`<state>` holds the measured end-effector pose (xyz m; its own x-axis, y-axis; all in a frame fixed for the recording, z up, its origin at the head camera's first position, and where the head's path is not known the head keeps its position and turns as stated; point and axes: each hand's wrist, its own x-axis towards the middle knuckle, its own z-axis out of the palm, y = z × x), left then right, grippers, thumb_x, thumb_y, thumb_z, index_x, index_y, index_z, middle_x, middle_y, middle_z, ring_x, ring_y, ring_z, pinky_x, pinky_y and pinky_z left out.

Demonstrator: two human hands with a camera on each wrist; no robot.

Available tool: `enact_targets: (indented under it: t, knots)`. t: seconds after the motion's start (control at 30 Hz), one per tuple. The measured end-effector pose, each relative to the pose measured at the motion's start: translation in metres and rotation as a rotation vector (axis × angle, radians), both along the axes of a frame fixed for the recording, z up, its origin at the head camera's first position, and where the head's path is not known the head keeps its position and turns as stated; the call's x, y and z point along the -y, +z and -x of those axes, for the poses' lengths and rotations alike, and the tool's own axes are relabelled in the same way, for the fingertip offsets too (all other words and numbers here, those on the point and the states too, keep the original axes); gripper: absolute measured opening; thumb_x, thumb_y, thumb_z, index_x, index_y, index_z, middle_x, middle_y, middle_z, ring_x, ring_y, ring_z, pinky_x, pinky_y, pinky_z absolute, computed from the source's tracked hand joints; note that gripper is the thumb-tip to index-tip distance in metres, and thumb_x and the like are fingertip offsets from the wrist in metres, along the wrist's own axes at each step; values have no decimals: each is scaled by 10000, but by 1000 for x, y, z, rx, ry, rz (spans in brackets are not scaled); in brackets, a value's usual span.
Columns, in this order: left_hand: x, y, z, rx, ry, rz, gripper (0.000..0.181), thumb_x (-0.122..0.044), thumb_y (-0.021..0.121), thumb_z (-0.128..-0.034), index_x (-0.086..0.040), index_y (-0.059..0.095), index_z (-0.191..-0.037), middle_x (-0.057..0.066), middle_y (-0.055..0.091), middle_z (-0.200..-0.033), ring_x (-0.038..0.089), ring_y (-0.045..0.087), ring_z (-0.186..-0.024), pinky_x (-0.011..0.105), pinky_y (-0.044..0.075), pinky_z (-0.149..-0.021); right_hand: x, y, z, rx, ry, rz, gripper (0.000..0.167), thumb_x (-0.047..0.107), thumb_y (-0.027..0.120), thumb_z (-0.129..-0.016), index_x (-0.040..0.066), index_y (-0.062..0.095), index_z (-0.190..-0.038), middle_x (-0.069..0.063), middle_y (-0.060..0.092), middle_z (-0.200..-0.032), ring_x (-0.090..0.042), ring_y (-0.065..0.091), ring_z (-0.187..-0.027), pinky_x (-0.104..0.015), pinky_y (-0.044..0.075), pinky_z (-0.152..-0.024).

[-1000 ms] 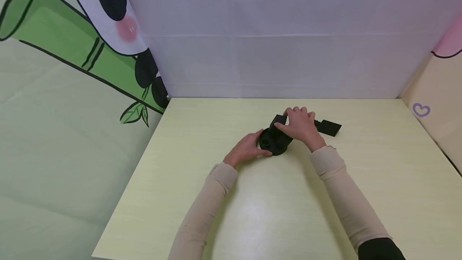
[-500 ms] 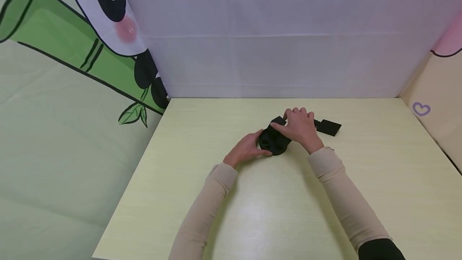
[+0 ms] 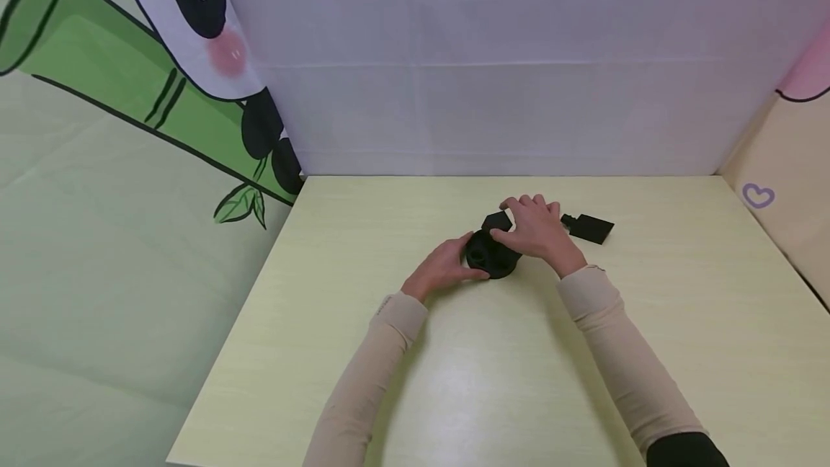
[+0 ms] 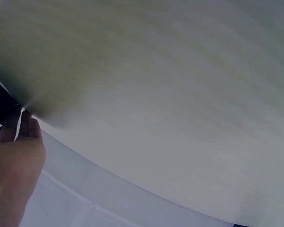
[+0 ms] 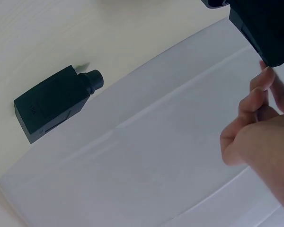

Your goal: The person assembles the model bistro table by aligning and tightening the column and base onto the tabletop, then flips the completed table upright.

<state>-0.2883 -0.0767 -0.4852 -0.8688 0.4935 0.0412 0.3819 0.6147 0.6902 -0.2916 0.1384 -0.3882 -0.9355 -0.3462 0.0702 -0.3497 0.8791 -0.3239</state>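
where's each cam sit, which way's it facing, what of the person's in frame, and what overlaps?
Head: on the head, facing forward and down at the table and backdrop; left grip on the black base, right grip and both sleeves show.
Left wrist: on that wrist, facing mostly bare table, backdrop below it in frame; left grip at left edge.
Right wrist: on that wrist, facing the bottle and backdrop; right grip at right, touching a dark block.
Shared: head and right wrist both show the bottle.

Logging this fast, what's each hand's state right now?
Left hand: holding the round black base.
Right hand: touching the angular black block; whether it grips cannot be told.
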Motion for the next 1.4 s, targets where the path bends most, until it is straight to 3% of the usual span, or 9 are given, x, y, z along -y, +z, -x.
enact_targets:
  t: [0.13,0.77,1.07,1.3,1.4]
  knots:
    - [1,-1,0,5,-6,-18,757,-419,856,-864,-112,514,-1467,57,643,-1268,188,589,-1128,346,473,-1013,2,0,-1,6,31,-5,566,492,669,-970,17,633,-1275,-187,607,-1124,-396,466,-1063,-586,309,-932]
    - [6,0,-4,28,-22,-20,774,-404,852,-872,-123,492,-1497,52,630,-1317,178,579,-1175,349,455,-1052,15,-1,-10,-62,-19,-23,485,484,657,-986,12,671,-1096,-156,616,-1027,-380,491,-1004,-565,334,-912]
    - [7,-1,-6,20,-31,-19,757,-406,851,-873,-129,503,-1486,45,634,-1316,177,582,-1178,341,454,-1053,21,-3,-13,-71,-35,-31,476,470,664,-979,3,655,-1071,-165,622,-1030,-389,507,-1017,-584,341,-937]
    - [6,-2,-5,13,-32,-20,744,-397,857,-869,-122,515,-1470,44,638,-1304,174,582,-1169,335,453,-1050,22,-3,-14,-59,-27,-29,517,451,645,-988,-13,636,-1217,-194,633,-1113,-400,503,-1054,-575,349,-938]
    - [5,-2,-5,13,-28,-19,757,-397,857,-868,-125,507,-1483,43,635,-1315,170,579,-1176,334,450,-1055,23,-5,-14,-61,-25,-18,514,456,649,-990,-20,639,-1182,-191,632,-1095,-398,503,-1039,-567,353,-926]
